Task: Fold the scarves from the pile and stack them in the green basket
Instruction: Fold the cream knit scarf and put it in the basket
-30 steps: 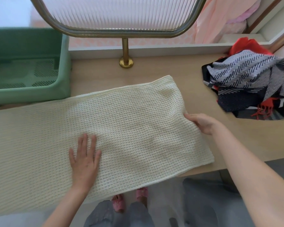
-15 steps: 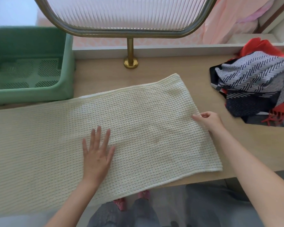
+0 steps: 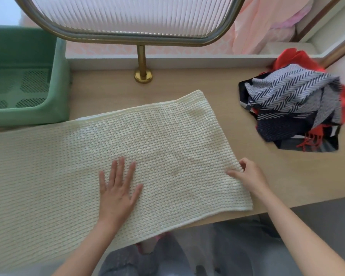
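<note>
The cream scarf [image 3: 147,146] is a chunky ribbed knit, spread flat and slightly askew across the tabletop [image 3: 207,86], its near edge hanging over the front. The left hand [image 3: 118,192] lies flat on the middle of the cream scarf, fingers straight and spread, holding nothing. The right hand [image 3: 247,176] pinches the scarf's right-hand edge, thumb on top and fingers curled at the hem. One green basket [image 3: 28,116] sits just beyond the scarf's far left edge. One pile of scarves [image 3: 297,102] lies well apart to the scarf's right: herringbone, navy and fringed red pieces, too tangled to count exactly.
</note>
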Demonstrator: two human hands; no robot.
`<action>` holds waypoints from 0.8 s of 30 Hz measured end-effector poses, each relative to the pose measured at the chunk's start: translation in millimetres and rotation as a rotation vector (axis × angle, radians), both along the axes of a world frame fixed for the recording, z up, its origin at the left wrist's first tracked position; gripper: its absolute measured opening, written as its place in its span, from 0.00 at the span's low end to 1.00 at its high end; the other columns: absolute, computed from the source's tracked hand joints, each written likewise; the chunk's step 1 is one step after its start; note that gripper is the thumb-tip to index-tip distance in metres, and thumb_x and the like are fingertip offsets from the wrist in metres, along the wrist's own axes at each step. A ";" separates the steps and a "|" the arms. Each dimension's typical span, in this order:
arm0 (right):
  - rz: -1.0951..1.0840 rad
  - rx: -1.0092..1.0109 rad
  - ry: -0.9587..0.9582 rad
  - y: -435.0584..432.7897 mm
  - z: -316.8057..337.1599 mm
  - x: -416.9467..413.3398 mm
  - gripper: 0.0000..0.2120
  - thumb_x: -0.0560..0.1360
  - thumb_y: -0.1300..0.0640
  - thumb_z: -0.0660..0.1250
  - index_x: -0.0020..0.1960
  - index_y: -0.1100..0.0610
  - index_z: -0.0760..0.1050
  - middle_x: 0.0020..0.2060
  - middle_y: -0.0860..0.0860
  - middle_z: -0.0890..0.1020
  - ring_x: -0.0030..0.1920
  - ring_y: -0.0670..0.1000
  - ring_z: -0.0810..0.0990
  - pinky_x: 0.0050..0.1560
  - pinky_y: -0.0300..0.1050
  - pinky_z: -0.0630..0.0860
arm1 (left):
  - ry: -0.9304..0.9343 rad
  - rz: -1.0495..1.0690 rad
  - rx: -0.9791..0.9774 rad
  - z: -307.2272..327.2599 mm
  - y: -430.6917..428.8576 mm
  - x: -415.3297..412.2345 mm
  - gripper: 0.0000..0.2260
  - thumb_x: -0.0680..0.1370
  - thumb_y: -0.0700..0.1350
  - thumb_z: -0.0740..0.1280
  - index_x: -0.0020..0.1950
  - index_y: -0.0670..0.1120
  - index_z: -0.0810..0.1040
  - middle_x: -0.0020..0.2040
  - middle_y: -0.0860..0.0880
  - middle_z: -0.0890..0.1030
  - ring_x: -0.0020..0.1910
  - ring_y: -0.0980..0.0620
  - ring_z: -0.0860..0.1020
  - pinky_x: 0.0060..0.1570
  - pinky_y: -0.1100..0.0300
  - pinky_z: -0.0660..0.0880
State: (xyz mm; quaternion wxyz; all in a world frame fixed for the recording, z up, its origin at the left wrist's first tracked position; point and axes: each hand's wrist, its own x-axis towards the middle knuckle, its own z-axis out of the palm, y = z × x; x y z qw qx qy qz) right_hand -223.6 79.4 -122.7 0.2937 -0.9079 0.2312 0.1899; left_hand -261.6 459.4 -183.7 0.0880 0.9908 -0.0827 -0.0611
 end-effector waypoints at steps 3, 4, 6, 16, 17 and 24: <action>-0.127 0.008 -0.083 -7.6 -4.5 -4.6 0.15 0.68 0.48 0.75 0.46 0.55 0.74 0.42 0.51 0.81 0.41 0.51 0.80 0.43 0.52 0.78 | 0.007 0.000 -0.018 -2.0 1.6 1.2 0.31 0.79 0.62 0.48 0.79 0.48 0.54 0.80 0.46 0.48 0.78 0.45 0.48 0.73 0.37 0.47; -0.135 0.025 -0.067 -8.9 -4.9 -4.1 0.18 0.67 0.46 0.76 0.47 0.55 0.74 0.45 0.51 0.80 0.43 0.51 0.79 0.44 0.50 0.77 | 0.008 0.018 -0.030 -1.8 2.2 1.3 0.31 0.79 0.62 0.47 0.79 0.48 0.55 0.80 0.46 0.49 0.78 0.45 0.48 0.73 0.38 0.46; -0.118 0.020 -0.001 -14.1 -3.2 -6.6 0.23 0.65 0.40 0.75 0.50 0.54 0.73 0.47 0.49 0.78 0.46 0.49 0.77 0.47 0.48 0.76 | -0.018 0.046 -0.063 2.7 -4.7 2.0 0.31 0.80 0.62 0.46 0.78 0.46 0.57 0.79 0.44 0.51 0.78 0.45 0.49 0.74 0.40 0.44; -0.092 0.132 0.072 -21.5 -13.7 -63.4 0.21 0.64 0.51 0.79 0.47 0.51 0.69 0.46 0.48 0.80 0.46 0.48 0.79 0.43 0.45 0.75 | 0.019 -0.060 -0.124 6.3 -60.2 16.7 0.27 0.81 0.59 0.48 0.74 0.46 0.65 0.75 0.44 0.62 0.75 0.45 0.59 0.74 0.47 0.46; -0.110 0.151 0.057 -23.0 -12.9 -62.1 0.21 0.64 0.51 0.79 0.48 0.51 0.70 0.45 0.47 0.80 0.46 0.48 0.79 0.42 0.44 0.74 | -0.002 -0.063 -0.155 10.0 -64.9 25.0 0.25 0.81 0.57 0.49 0.71 0.45 0.69 0.71 0.44 0.65 0.72 0.44 0.62 0.73 0.49 0.49; -0.253 0.236 -0.134 -15.8 -6.3 -27.0 0.22 0.70 0.41 0.71 0.56 0.54 0.73 0.49 0.47 0.78 0.51 0.46 0.77 0.44 0.37 0.71 | 0.066 -0.264 -0.223 40.4 -166.9 133.6 0.23 0.84 0.50 0.52 0.78 0.49 0.54 0.79 0.47 0.52 0.78 0.48 0.50 0.76 0.51 0.44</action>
